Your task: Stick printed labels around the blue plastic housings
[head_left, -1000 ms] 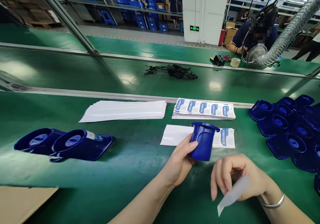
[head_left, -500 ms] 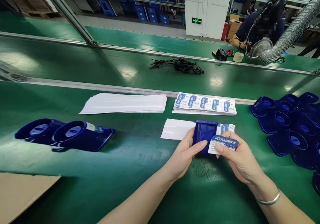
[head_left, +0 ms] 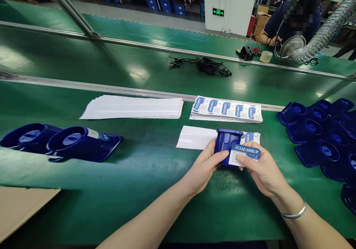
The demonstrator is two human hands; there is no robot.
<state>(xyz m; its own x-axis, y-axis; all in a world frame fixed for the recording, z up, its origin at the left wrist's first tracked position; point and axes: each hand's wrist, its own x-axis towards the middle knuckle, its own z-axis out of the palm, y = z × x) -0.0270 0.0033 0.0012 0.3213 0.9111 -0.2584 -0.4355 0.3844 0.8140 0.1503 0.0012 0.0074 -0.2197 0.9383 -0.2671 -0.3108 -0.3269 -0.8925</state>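
Observation:
My left hand (head_left: pixel 204 166) is closed around the left side of a dark blue plastic housing (head_left: pixel 222 140). In my right hand (head_left: pixel 260 169), thumb and fingers pinch a blue-and-white label (head_left: pixel 244 154) printed "DC52Q-5000L/H". The label lies over the right part of the housing's face; whether it is stuck down I cannot tell. Beneath both, a label strip (head_left: pixel 194 137) lies on the green table, its left part bare backing and its right end still bearing printed labels. Part of that strip is hidden by the housing and my hands.
A stack of label sheets (head_left: pixel 226 109) and a pile of blank white strips (head_left: pixel 133 107) lie behind. Two blue housings (head_left: pixel 83 145) sit left, several more (head_left: pixel 317 150) right. Black cables (head_left: pixel 205 66) rest beyond a metal rail. A co-worker (head_left: pixel 294 22) sits across, near a flexible duct (head_left: pixel 328 32).
The label has shifted slightly left and up against the housing, still pinched in my right hand. My left hand keeps its hold. The camera view has tilted down a little.

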